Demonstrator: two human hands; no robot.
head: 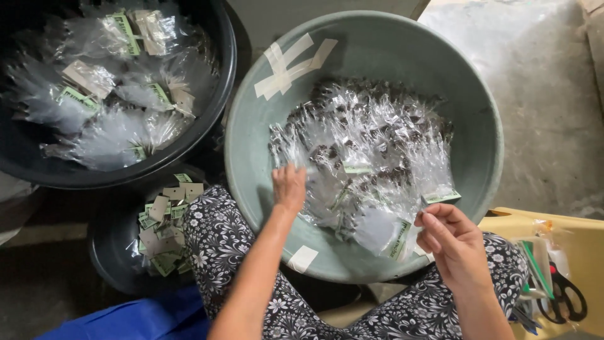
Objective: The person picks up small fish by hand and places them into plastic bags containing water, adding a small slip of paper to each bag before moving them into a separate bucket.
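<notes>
A big grey-green basin [465,94] sits in front of my knees, patched with strips of pale tape. It holds a heap of small clear plastic bags [365,151] with dark bits inside. My left hand [288,187] reaches over the near rim and touches the bags at the left of the heap, fingers bent down; what it grips is not visible. My right hand [452,236] hovers at the near right rim and pinches a small green-and-white paper label [440,198] next to a clear bag [385,228].
A black tub [214,107] at the upper left is full of sealed clear bags with labels. A smaller dark bowl [113,252] at the lower left holds several loose paper labels. A yellow surface [579,245] at the right carries scissors [566,293]. Concrete floor lies beyond.
</notes>
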